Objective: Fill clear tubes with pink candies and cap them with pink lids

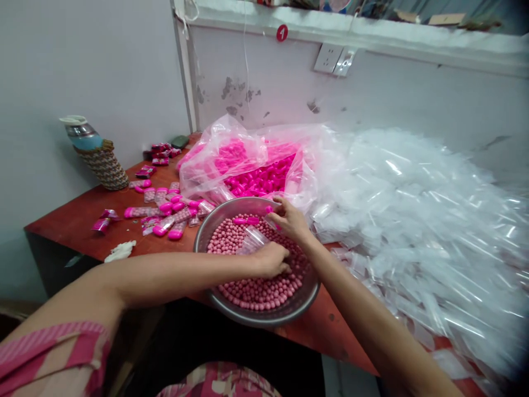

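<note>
pink beads [256, 292] fill metal bowl [206, 229] | left hand [273, 259] inside bowl, fingers grasping clear tube [254, 240] | right hand [291, 218] at bowl's far rim, fingers pinching pink cap [270, 209]

Grey plastered wall [413, 94], scuffed, paint flaked at 12 o'clock. Double white socket plate [334, 59] at 1 o'clock, beneath a pale ledge [372, 33] bearing a red round number tag [281, 33]. Plain light wall [82, 66] from 9 to 11 o'clock, white corner strip [185, 71] between. Red-brown wooden table [78, 220], dark underside. Lighting soft, even.
</note>
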{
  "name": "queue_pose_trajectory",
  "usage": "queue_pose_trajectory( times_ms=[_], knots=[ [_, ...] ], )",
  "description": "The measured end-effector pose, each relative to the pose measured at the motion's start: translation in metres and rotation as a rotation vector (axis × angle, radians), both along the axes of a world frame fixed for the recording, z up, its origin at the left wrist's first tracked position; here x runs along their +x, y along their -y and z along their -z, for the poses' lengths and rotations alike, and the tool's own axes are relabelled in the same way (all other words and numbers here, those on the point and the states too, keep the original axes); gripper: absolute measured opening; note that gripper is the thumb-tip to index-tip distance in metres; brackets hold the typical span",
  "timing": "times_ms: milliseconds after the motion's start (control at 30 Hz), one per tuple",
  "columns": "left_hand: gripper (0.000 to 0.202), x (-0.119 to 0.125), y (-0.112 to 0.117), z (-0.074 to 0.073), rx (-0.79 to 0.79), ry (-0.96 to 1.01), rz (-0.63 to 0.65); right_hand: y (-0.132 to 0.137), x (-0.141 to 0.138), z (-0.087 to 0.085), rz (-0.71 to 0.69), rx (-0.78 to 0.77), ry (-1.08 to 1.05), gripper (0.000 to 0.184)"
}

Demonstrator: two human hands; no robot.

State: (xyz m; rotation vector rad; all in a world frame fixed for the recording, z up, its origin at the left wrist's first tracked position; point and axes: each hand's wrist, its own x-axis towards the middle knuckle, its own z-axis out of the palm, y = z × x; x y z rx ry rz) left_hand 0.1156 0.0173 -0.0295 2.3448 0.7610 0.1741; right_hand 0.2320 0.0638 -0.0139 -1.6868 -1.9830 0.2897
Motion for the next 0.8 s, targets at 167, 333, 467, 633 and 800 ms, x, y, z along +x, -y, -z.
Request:
queue_pose_trajectory(
  times_ms=[167, 333, 467, 633, 800],
  knots=[
    [0.024, -0.041, 0.002, -0.027, -0.516, 0.324, -0.059, -0.007, 0.010, -0.001, -0.142, -0.051, -0.581, 0.031],
    [0.029, -0.072, 0.012, -0.045, -1.059, 0.740, -0.280, 0.011, 0.008, -0.018, -0.270, -0.108, -0.800, 0.031],
    [0.024, -0.078, 0.014, -0.041, -0.894, 0.799, -0.276, 0.047, 0.014, -0.037, -0.289, -0.094, -0.732, 0.027],
    [0.023, -0.079, 0.014, -0.036, -0.623, 0.772, -0.229, 0.086, 0.010, -0.058, -0.325, -0.053, -0.460, 0.029],
    [0.020, -0.080, 0.016, -0.037, -0.358, 0.667, -0.220, 0.096, -0.006, -0.061, -0.425, 0.020, -0.163, 0.026]
  ],
)
